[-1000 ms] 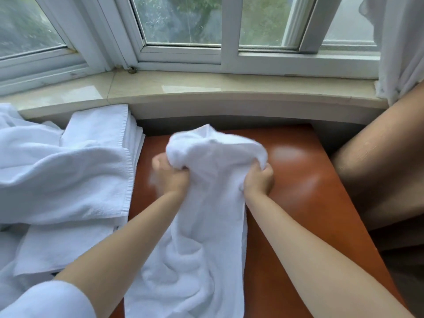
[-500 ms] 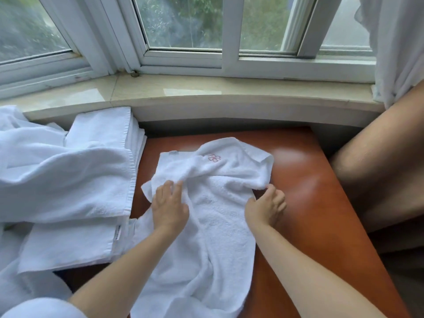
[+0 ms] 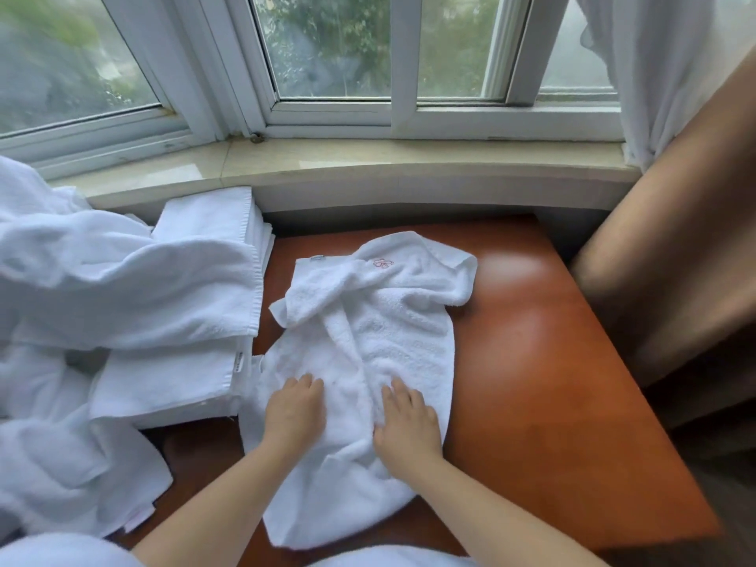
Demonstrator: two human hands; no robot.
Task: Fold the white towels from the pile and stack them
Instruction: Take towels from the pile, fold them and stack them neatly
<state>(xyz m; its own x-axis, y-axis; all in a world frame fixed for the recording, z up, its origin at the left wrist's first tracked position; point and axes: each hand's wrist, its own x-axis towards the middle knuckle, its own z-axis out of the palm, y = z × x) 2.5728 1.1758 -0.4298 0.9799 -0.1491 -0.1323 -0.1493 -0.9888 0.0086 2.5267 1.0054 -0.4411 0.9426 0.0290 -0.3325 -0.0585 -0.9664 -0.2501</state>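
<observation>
On the table [image 3: 552,403], rumpled towel [image 3: 368,341], both hands' fingers flat on it

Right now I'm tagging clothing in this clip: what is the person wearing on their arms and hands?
Both forearms are bare. The left hand and right hand show no gloves, rings or watch. A white sleeve shows at the left upper arm.

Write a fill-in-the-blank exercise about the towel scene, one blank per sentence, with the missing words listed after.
1. Both hands, the left hand and the right hand, rest flat on the white ____.
2. The small pink flower emblem sits near the towel's ____ edge, toward the window.
3. The stack of folded towels lies to the ____ of the spread towel.
4. The table is a reddish-____ colour.

Missing words: towel; far; left; brown
</observation>
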